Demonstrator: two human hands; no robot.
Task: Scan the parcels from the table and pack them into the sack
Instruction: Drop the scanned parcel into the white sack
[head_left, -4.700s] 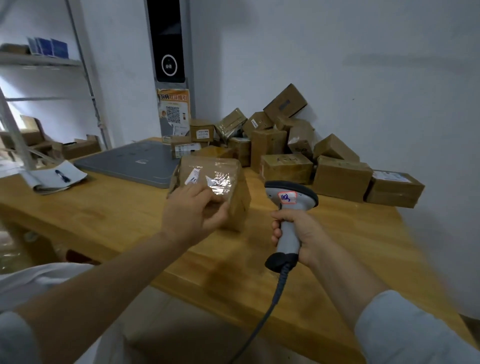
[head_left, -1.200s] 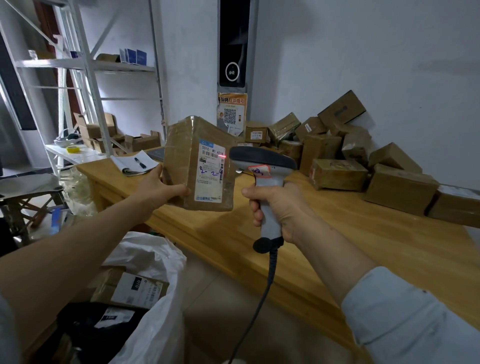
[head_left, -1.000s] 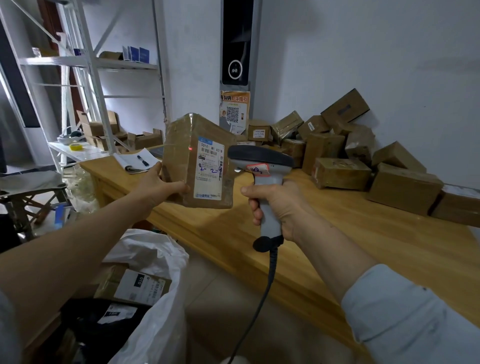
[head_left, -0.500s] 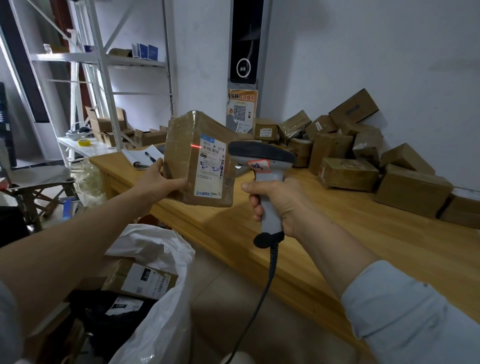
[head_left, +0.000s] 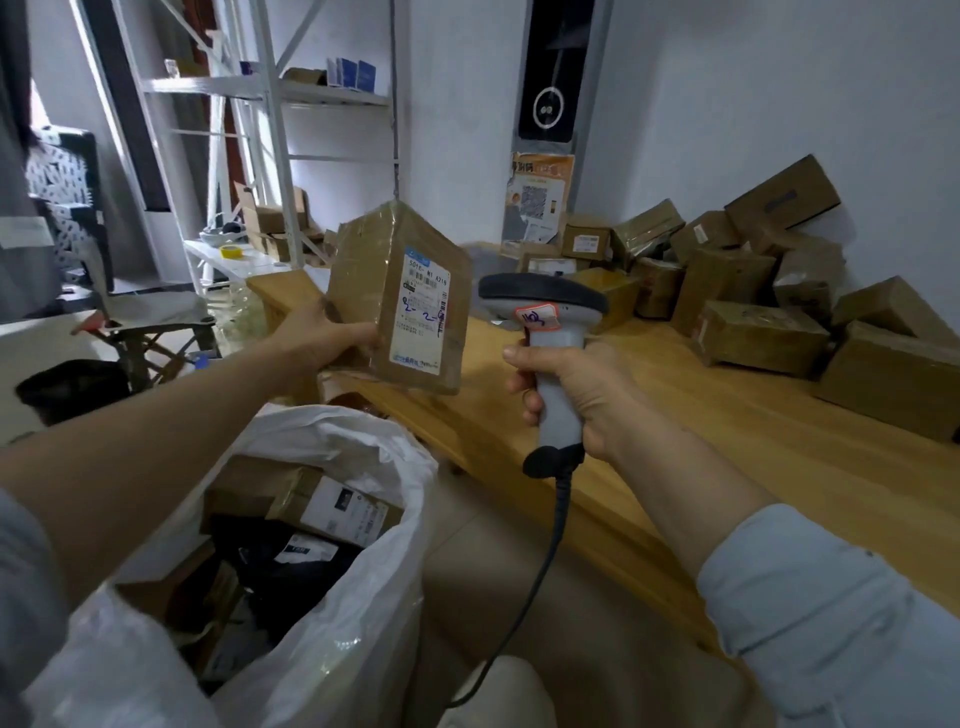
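Note:
My left hand (head_left: 324, 335) grips a taped brown parcel (head_left: 400, 296) by its left side, holding it in the air above the table's near edge with its white label facing me. My right hand (head_left: 576, 389) grips the grey handheld scanner (head_left: 545, 332) by the handle, its head pointing at the parcel's label from the right. Below the parcel stands the open white sack (head_left: 337, 545), holding several boxes and a dark bag. A heap of brown parcels (head_left: 753, 291) lies on the wooden table (head_left: 701, 441) against the wall.
The scanner's cable (head_left: 540, 571) hangs down toward the floor. A white metal shelving rack (head_left: 260, 130) stands at the back left with boxes and a tape roll. A folding chair (head_left: 130, 322) and a black bin (head_left: 67, 387) are on the left.
My view has swung left and down, showing more of the sack. The parcel has drifted a little left, and the red scan line on its label is gone. Both hands keep their grips.

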